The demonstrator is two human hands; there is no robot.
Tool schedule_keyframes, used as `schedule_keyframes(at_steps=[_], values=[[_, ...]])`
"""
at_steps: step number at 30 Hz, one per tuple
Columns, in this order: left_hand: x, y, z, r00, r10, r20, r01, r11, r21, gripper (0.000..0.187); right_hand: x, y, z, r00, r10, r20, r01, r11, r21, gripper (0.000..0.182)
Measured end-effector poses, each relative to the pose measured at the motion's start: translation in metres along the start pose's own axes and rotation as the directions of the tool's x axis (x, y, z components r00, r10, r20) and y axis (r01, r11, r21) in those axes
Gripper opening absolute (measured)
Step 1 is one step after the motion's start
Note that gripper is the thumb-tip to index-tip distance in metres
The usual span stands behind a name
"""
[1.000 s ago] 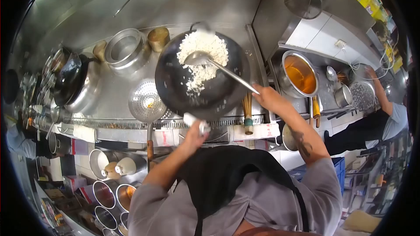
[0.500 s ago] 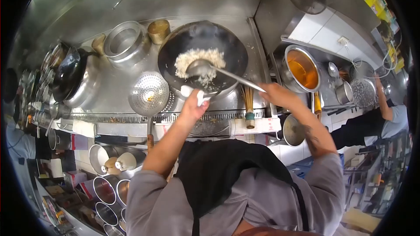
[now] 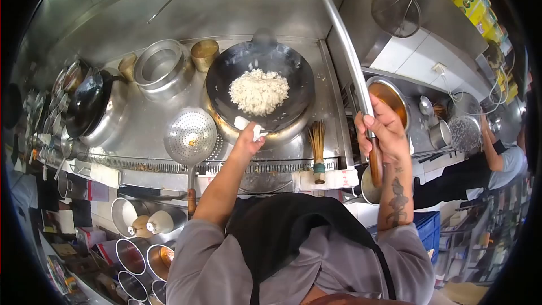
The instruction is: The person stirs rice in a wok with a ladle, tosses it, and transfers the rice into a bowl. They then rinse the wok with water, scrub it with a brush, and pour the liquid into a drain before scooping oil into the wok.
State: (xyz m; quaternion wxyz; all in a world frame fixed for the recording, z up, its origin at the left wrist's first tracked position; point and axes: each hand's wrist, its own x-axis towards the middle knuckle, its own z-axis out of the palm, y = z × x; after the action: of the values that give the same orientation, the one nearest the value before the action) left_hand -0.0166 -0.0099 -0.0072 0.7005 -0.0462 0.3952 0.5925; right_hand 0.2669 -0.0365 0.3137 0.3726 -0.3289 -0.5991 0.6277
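Observation:
A black wok (image 3: pixel 223 70) sits on the stove with a mound of white rice (image 3: pixel 259 93) inside. My left hand (image 3: pixel 245 140) is closed at the near rim of the wok, with a folded white cloth (image 3: pixel 241 123) between fingers and metal. Out to the right, my right hand (image 3: pixel 384 133) grips a long-handled ladle (image 3: pixel 344 39) by its wooden end. The ladle points up and away, and its bowl is partly cut off at the top edge of the view. A perforated skimmer (image 3: pixel 191 133) lies left of the wok, and a bamboo brush (image 3: pixel 318 152) lies to its right.
Metal pots (image 3: pixel 161 62) and a brass-coloured container (image 3: pixel 205 55) stand behind the skimmer. Right of the stove is a steel bowl of orange liquid (image 3: pixel 389 95). Another person (image 3: pixel 497 158) works at the far right. A round strainer (image 3: pixel 396 12) hangs at the upper right.
My right hand has lifted the ladle out of the rice and swung it up to the right. The rice has gathered into a rounder mound, and the wok sits tilted slightly differently.

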Motion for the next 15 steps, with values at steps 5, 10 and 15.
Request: schedule_keyframes(at_steps=[5, 10, 15], values=[[0.007, -0.004, -0.002, 1.000, -0.004, 0.015, 0.005, 0.998, -0.057, 0.013, 0.037, 0.115, -0.005, 0.938, 0.121, 0.324, -0.302, 0.744, 0.596, 0.050], [-0.006, -0.004, 0.003, 0.999, -0.021, -0.034, 0.018, 0.997, -0.072, 0.014, 0.058, 0.230, -0.020, 0.752, 0.604, 0.262, -0.645, 0.594, 0.482, 0.029], [-0.003, -0.002, 0.006, 0.999, 0.018, -0.040, -0.022, 0.995, -0.098, 0.011, 0.029, 0.170, -0.007, 0.777, 0.604, 0.174, -0.629, 0.746, 0.219, 0.016]])
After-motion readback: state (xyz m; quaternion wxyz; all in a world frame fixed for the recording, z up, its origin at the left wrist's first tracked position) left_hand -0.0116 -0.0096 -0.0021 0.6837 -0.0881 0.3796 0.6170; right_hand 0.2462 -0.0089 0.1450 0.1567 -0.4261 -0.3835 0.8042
